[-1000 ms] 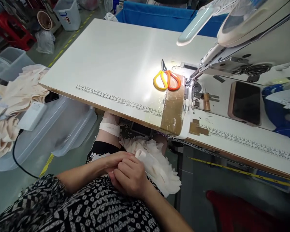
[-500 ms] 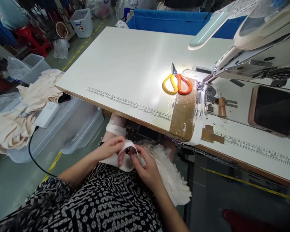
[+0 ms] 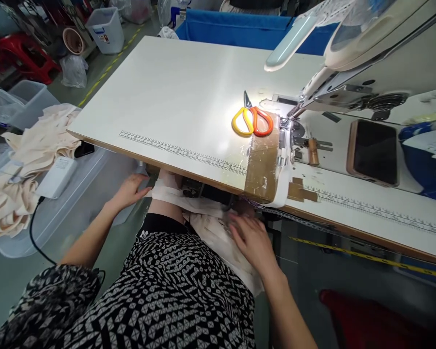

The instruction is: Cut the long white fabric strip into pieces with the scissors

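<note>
My left hand (image 3: 128, 191) is out to the left under the table edge, fingers closed on one end of a white fabric strip (image 3: 189, 202). The strip runs tight across my knee to my right hand (image 3: 252, 238). That hand lies on a pile of white ruffled fabric (image 3: 214, 232) in my lap, its fingertips curled where the strip ends. My patterned black-and-white clothing fills the lower part of the view.
The white sewing table (image 3: 174, 92) carries orange-and-yellow scissors (image 3: 252, 121), the sewing machine (image 3: 349, 72) and a phone (image 3: 374, 151). A clear bin (image 3: 90, 169) at the left holds beige fabric (image 3: 39, 140) and a white power adapter (image 3: 56, 177). A red stool (image 3: 366, 320) stands lower right.
The hands were together in my lap, holding a looped strip. They have now moved apart, left hand going left and right hand right, and the strip is pulled straight between them.
</note>
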`<action>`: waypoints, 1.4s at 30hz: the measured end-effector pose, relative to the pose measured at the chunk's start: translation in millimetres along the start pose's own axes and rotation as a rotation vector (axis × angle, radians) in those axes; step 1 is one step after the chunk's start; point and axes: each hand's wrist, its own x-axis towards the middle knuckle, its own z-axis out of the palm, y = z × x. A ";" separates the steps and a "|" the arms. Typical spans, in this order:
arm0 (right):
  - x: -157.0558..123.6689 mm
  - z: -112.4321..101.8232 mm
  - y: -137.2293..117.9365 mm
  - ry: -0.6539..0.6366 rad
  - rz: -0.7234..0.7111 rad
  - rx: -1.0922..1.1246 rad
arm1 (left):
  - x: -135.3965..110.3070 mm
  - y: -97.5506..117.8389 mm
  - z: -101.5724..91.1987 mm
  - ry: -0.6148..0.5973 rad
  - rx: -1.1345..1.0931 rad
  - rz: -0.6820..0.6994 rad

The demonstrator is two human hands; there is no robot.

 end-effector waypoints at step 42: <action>-30.0 -116.1 -43.1 0.221 0.051 0.412 | 24.1 225.0 43.4 -1.067 -0.976 0.167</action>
